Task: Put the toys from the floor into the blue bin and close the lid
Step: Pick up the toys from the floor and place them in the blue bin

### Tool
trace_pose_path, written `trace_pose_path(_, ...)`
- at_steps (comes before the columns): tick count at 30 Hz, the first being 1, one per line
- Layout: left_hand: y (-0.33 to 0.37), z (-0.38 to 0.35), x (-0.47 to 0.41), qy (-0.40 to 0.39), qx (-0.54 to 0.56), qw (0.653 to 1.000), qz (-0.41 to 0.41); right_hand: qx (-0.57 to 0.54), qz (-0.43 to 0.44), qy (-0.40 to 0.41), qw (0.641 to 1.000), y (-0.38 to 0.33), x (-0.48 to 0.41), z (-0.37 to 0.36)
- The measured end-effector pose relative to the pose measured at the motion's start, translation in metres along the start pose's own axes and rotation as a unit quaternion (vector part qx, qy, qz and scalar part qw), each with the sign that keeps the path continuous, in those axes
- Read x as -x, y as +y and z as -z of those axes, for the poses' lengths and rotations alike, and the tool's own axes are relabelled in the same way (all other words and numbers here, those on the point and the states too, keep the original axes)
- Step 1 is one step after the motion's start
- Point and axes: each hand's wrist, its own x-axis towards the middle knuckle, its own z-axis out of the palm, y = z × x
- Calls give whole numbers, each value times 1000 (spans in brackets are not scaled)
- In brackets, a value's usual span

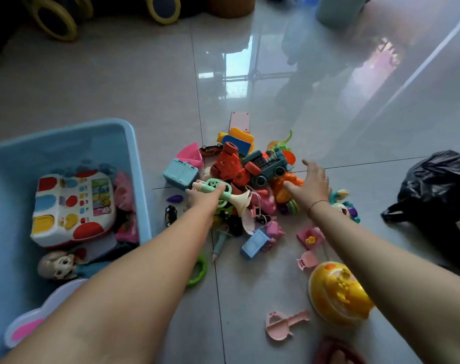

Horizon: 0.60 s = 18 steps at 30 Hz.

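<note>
A heap of plastic toys lies on the tiled floor ahead, with a red robot truck (230,164), a teal vehicle (269,166) and an orange toy (289,183) on top. My left hand (204,197) is shut on a green and cream toy trumpet (227,194) at the near left of the heap. Over the orange toy my right hand (311,183) hovers with fingers spread, holding nothing. The blue bin (133,143) stands open at the left; inside are a white toy keyboard (72,208), a doll head (57,265) and pink toys.
A black plastic bag (438,190) lies at the right. Near me are a yellow dome toy (337,291), a pink paddle-shaped toy (284,325), a light blue box (255,243) and a green ring (198,271). A white and pink lid-like piece (32,320) sits at the bin's near corner.
</note>
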Motion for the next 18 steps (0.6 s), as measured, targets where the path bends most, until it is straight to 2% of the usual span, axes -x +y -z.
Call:
trace_pose_path(4,4,0,-2,-22,38,999,-3,-50,47,-66,995,-18,-21,1)
trace_pose_path(6,6,-2,0,-22,47,999,-3,-110,42,-115,986,-30,-29,0)
trace_pose_path(8,9,-3,3,-20,69,997,-1,-139,19,-115,983,-39,-37,-3)
trace_pose_path(11,12,-2,8,2,77,997,-6,-108,-3,-102,989,-39,-41,-12)
trace_pose_path(14,13,2,10,-7,72,997,-30,-81,-16,-152,985,-31,-30,-17)
trace_pose_path(18,26,18,24,-37,89,993,-72,-5,36,-175,984,-26,-17,-22)
